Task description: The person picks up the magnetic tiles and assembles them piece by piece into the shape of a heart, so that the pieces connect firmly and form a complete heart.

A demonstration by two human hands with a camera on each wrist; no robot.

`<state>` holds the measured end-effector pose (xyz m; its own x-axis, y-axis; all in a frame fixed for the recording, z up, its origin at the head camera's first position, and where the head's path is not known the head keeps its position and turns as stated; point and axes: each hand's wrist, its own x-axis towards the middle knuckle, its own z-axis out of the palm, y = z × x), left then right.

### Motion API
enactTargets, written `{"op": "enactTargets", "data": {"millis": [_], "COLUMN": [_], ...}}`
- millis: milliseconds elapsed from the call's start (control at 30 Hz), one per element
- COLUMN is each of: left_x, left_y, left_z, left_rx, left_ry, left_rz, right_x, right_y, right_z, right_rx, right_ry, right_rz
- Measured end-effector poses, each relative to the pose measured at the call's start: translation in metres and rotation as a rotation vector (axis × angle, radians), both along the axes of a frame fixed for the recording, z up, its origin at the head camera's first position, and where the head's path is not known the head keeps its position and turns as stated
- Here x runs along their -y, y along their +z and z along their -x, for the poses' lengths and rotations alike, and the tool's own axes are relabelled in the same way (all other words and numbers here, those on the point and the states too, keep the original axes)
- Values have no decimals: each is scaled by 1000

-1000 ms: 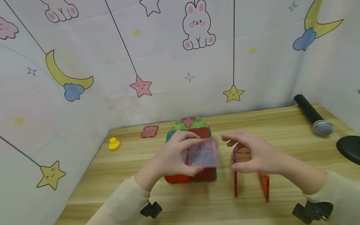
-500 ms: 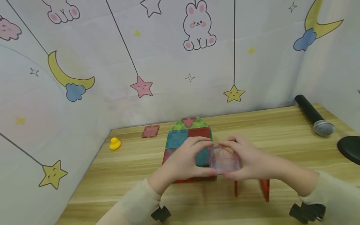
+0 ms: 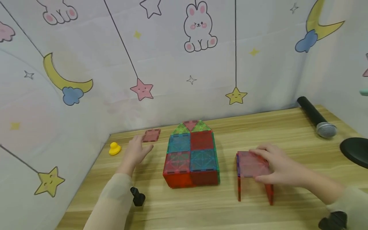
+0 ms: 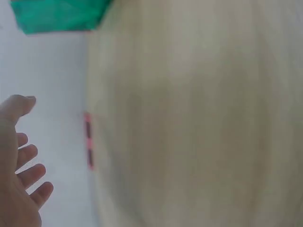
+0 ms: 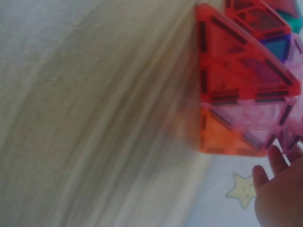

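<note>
My right hand [image 3: 279, 164] holds a clear pink square magnetic tile [image 3: 248, 163], fingers at its far edge and thumb at its near edge. That tile lies across upright tiles like a small roof; one red triangular side [image 5: 236, 66] fills much of the right wrist view. My left hand [image 3: 134, 153] is stretched out with its fingers spread, right at a flat pink square tile [image 3: 151, 135] near the table's back edge. In the left wrist view this tile shows as a thin pink strip [image 4: 89, 142] beyond the fingers.
A larger block of magnetic tiles [image 3: 189, 159], red, blue and green with triangles at its back, stands between the hands. A yellow toy duck [image 3: 114, 149] sits at the left. Back right are a black microphone [image 3: 314, 116] and a round black base [image 3: 355, 151].
Both hands held the pink tile and carried it right, onto the small upright tiles. My left hand has since let go and moved far left to the other pink tile; my right hand stays.
</note>
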<state>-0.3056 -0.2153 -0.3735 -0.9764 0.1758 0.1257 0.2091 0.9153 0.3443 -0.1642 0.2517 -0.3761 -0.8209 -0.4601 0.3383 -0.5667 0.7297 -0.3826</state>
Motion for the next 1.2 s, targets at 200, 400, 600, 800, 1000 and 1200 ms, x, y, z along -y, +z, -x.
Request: {"op": "enactTargets", "data": {"millis": [200,400,600,800,1000,1200], "left_x": [12,11,9,17,42,52], "left_y": [-32,-37,-41,-38,-41,-25], "left_z": [19,29,32,16,1,-13], "left_rx": [133,193,254,177,121,61], "left_ry": [5,-19,-16,46,8,-47], "left_rz": [94,84,80,92,-25,-87], "right_x": [-1,-1,-2,-6,-11,-16], "right_y": [-9,-9,-7,-6,1,8], "right_z": [1,2,1,-2,0,5], "right_rx": [-94,-80,-45,-15,71,96], "right_ry": [34,48,43,22,11,15], "right_rz": [-18,-13,1,38,77,88]}}
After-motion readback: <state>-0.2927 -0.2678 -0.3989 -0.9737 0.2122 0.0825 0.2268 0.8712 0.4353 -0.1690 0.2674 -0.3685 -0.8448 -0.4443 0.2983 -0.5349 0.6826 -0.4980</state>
